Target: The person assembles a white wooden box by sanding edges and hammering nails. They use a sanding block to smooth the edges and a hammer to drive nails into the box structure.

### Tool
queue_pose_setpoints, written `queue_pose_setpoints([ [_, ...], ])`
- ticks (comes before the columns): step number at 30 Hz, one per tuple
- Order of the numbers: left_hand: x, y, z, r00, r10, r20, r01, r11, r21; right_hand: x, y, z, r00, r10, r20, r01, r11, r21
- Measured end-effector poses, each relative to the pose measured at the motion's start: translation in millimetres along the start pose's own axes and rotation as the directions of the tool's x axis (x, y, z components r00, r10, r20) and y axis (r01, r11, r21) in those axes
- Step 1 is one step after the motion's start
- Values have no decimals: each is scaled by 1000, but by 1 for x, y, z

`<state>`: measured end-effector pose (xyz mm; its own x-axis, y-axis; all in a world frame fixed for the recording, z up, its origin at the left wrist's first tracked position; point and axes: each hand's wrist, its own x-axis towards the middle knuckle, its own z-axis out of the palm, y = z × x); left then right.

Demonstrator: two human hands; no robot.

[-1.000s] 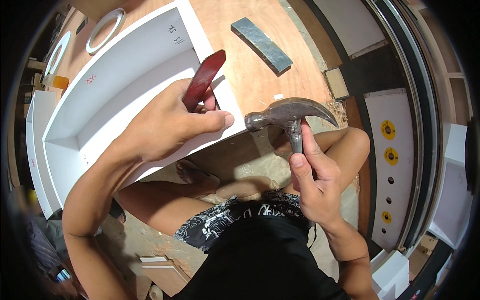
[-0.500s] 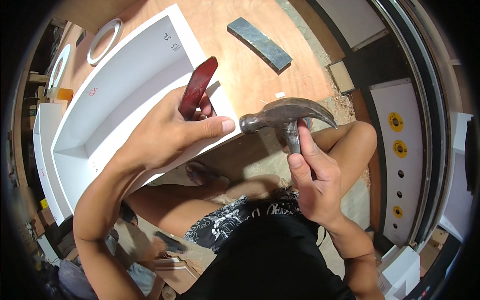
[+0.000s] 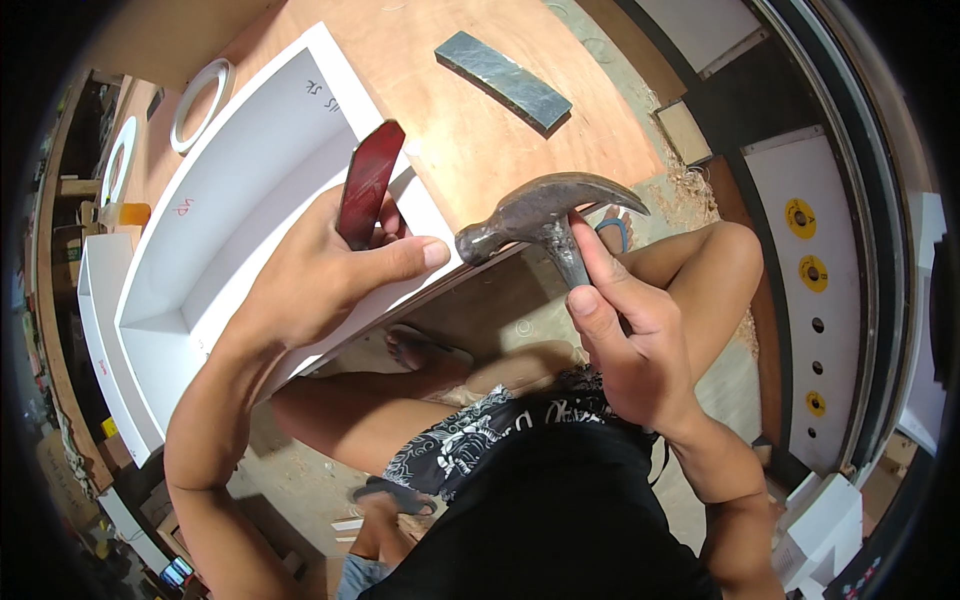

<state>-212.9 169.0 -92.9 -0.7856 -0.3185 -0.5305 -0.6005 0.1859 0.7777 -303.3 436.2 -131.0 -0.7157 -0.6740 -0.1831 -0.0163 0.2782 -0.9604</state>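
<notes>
My left hand (image 3: 335, 260) is closed round a flat, dark red bar with an angled tip (image 3: 370, 183), which sticks up out of the fist. Its thumb lies along the near rim of a white, open box-like panel (image 3: 195, 255) with a curved far side. My right hand (image 3: 640, 340) grips a claw hammer (image 3: 545, 212) high on the handle, just below the head. The hammer's round face points left, close to my left thumb tip and the box's rim; the claw curves off to the right. My palm hides the lower handle.
A grey-green stone block (image 3: 503, 82) lies on the plywood top (image 3: 440, 130). White rings of edging tape (image 3: 200, 105) are at the far left, near a second white piece (image 3: 110, 345). At right stands a panel with yellow round labels (image 3: 797, 300). Another person's sandalled foot (image 3: 400, 497) is below.
The whole view has shifted slightly, with box and block now a little further left. Another person's leg and foot have come into view at the bottom. Both hands keep their holds.
</notes>
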Motion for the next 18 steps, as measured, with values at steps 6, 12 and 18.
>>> queue_pose_setpoints([
  [6,3,-5,2,999,41,-28,-41,999,16,-2,7,2,995,-80,-58,85,992,89],
  [12,2,-9,1,998,55,-42,-54,998,19,2,9,-2,966,-258,-5,256,959,-118],
  [18,4,-3,2,1000,6,1,-6,995,-97,-22,17,-5,964,-251,-93,250,968,-20],
])
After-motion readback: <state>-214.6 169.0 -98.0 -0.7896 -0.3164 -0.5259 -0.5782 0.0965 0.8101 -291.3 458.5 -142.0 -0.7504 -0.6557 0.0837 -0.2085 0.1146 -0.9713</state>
